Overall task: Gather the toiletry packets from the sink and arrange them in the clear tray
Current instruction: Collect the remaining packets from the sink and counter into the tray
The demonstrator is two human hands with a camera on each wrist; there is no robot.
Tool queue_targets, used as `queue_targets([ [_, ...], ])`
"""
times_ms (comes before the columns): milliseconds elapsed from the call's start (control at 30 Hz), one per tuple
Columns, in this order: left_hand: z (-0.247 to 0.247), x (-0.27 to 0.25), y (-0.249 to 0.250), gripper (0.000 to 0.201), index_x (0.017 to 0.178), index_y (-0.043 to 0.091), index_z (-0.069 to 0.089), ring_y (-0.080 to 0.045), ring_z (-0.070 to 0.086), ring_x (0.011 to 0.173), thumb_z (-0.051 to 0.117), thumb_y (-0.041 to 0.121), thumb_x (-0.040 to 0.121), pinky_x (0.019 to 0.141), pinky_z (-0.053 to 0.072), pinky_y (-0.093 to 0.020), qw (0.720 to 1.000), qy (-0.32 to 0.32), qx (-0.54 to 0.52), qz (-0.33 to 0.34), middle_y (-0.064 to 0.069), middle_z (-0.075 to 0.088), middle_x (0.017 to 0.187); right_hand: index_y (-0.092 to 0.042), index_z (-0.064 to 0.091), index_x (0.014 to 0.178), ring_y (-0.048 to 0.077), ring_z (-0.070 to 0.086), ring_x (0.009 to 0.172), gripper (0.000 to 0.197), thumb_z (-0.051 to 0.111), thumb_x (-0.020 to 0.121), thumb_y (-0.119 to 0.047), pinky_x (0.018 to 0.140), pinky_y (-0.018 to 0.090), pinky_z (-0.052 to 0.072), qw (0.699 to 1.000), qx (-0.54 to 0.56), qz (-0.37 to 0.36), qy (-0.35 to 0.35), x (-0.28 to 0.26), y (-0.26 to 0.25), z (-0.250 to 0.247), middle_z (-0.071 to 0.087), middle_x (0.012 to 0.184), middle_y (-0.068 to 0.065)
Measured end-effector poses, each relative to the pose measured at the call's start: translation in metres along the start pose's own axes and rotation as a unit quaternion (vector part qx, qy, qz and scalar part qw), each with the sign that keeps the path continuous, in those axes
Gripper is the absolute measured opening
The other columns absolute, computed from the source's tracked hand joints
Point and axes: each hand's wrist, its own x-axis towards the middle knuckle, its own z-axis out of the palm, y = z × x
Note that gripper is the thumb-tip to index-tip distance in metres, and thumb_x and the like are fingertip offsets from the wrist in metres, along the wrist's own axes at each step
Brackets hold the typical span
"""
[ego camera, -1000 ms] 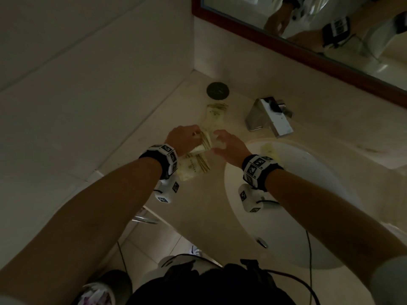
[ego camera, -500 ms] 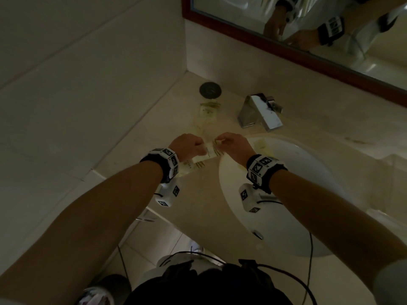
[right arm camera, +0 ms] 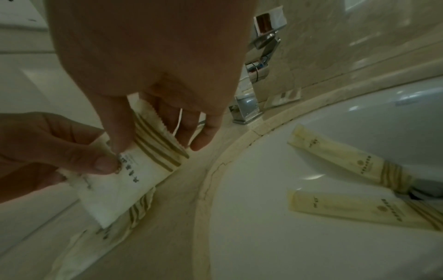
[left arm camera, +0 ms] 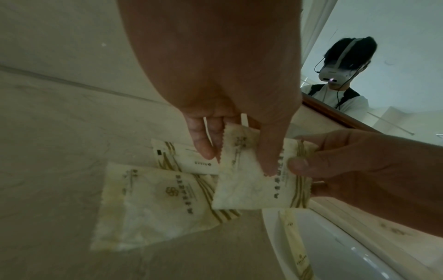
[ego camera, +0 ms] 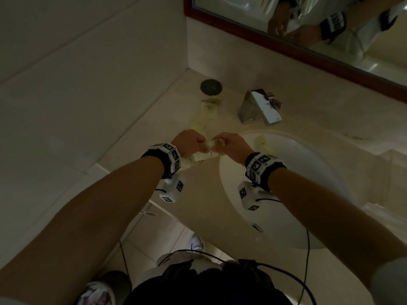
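held packet (left arm camera: 254, 181) half hidden by hands

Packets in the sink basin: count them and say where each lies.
2. The far packet lies on the basin slope nearer the faucet; the near packet lies alongside it. More may be hidden outside the right wrist view.

a packet (left arm camera: 258, 181) hangs above the countertop (ego camera: 204, 208) just left of the sink basin (ego camera: 308, 194), pinched between the left hand (ego camera: 189, 143) and the right hand (ego camera: 233, 147). under it two more packets (left arm camera: 153, 204) lie overlapping on the countertop. two long packets (right arm camera: 347, 161) lie side by side inside the basin. the faucet (ego camera: 259, 108) stands behind the basin, below the mirror (ego camera: 308, 29); a round disc (ego camera: 211, 86) lies left of the faucet.
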Motion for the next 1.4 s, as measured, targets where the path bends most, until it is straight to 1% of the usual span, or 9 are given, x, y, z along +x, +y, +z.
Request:
queue_targets([
  [100, 0.001, -0.005, -0.004, 0.024, 0.062, 0.020, 0.061, -0.014, 0.043, 0.058, 0.068, 0.027, 0.083, 0.063, 0.033, -0.028, 1.000, -0.001, -0.004, -0.002, 0.000, 0.049, 0.061, -0.004, 0.068, 0.099, 0.021, 0.054, 0.080, 0.026, 0.071, 0.082, -0.024, 0.072, 0.034, 0.041, 0.999, -0.047, 0.001, -0.014, 0.000, -0.007, 0.002, 0.060, 0.084, 0.007],
  [167, 0.001, -0.009, -0.008, 0.017, 0.091, 0.015, 0.070, -0.015, 0.051, 0.076, 0.068, 0.030, 0.084, 0.073, 0.038, -0.028, 1.000, 0.008, 0.004, -0.010, -0.001, 0.058, 0.083, -0.002, 0.069, 0.097, 0.026, 0.058, 0.083, 0.026, 0.070, 0.081, -0.023, 0.073, 0.037, 0.045, 0.997, -0.078, 0.006, -0.010, 0.001, -0.010, 0.004, 0.063, 0.086, 0.013],
  [233, 0.000, -0.011, -0.016, 0.033, 0.115, 0.018, 0.064, -0.017, 0.058, 0.093, 0.068, 0.031, 0.085, 0.084, 0.043, -0.028, 0.999, 0.034, 0.015, -0.037, -0.001, 0.064, 0.104, -0.002, 0.070, 0.098, 0.028, 0.061, 0.090, 0.026, 0.069, 0.081, -0.023, 0.080, 0.040, 0.050, 0.995, -0.100, 0.022, -0.003, 0.002, -0.010, 0.004, 0.067, 0.094, 0.015],
  [333, -0.003, -0.013, -0.031, 0.037, 0.120, 0.019, 0.059, -0.026, 0.059, 0.108, 0.066, 0.033, 0.085, 0.090, 0.045, -0.033, 0.992, 0.075, 0.067, -0.078, -0.006, 0.062, 0.121, -0.003, 0.071, 0.097, 0.029, 0.063, 0.093, 0.025, 0.069, 0.082, -0.023, 0.079, 0.038, 0.051, 0.993, -0.109, 0.046, -0.008, 0.002, -0.004, 0.002, 0.069, 0.097, 0.015],
  [467, -0.004, -0.014, -0.042, 0.041, 0.121, 0.014, 0.059, -0.029, 0.059, 0.109, 0.063, 0.037, 0.087, 0.087, 0.047, -0.034, 0.981, 0.068, 0.115, -0.137, -0.010, 0.062, 0.121, -0.004, 0.072, 0.095, 0.028, 0.063, 0.092, 0.021, 0.068, 0.082, -0.021, 0.072, 0.031, 0.047, 0.992, -0.105, 0.064, -0.009, 0.000, 0.002, 0.001, 0.070, 0.096, 0.014],
  [733, 0.014, -0.008, -0.045, 0.058, 0.141, 0.018, 0.041, -0.030, 0.054, 0.119, 0.056, 0.041, 0.091, 0.098, 0.046, -0.037, 0.973, 0.039, 0.185, -0.130, -0.010, 0.054, 0.132, -0.012, 0.065, 0.089, 0.023, 0.056, 0.082, 0.011, 0.066, 0.084, -0.022, 0.069, 0.029, 0.042, 0.990, -0.104, 0.094, -0.004, -0.002, 0.005, 0.001, 0.058, 0.086, 0.006],
  [967, 0.013, -0.008, -0.033, 0.043, 0.127, 0.012, 0.057, -0.028, 0.060, 0.107, 0.054, 0.035, 0.091, 0.081, 0.046, -0.030, 0.975, 0.021, 0.188, -0.120, -0.009, 0.061, 0.122, -0.007, 0.067, 0.109, 0.031, 0.061, 0.100, 0.028, 0.066, 0.084, -0.021, 0.083, 0.038, 0.052, 0.990, -0.102, 0.098, -0.021, -0.010, 0.009, -0.006, 0.065, 0.108, 0.015],
  [1233, 0.017, -0.003, -0.006, 0.035, 0.119, 0.008, 0.062, -0.029, 0.057, 0.110, 0.058, 0.029, 0.092, 0.091, 0.045, -0.035, 0.991, 0.021, 0.127, -0.045, -0.011, 0.060, 0.124, -0.010, 0.065, 0.113, 0.030, 0.060, 0.106, 0.029, 0.066, 0.084, -0.016, 0.090, 0.039, 0.051, 0.991, -0.073, 0.106, -0.023, -0.023, 0.014, -0.018, 0.064, 0.115, 0.012],
  [1400, 0.026, -0.002, 0.016, 0.032, 0.113, 0.011, 0.064, -0.026, 0.059, 0.105, 0.065, 0.029, 0.087, 0.081, 0.043, -0.029, 0.997, 0.014, 0.076, 0.001, -0.009, 0.064, 0.118, -0.013, 0.064, 0.114, 0.028, 0.060, 0.107, 0.033, 0.069, 0.082, -0.015, 0.088, 0.035, 0.050, 0.991, -0.059, 0.123, -0.012, -0.038, 0.024, -0.029, 0.063, 0.117, 0.010],
])
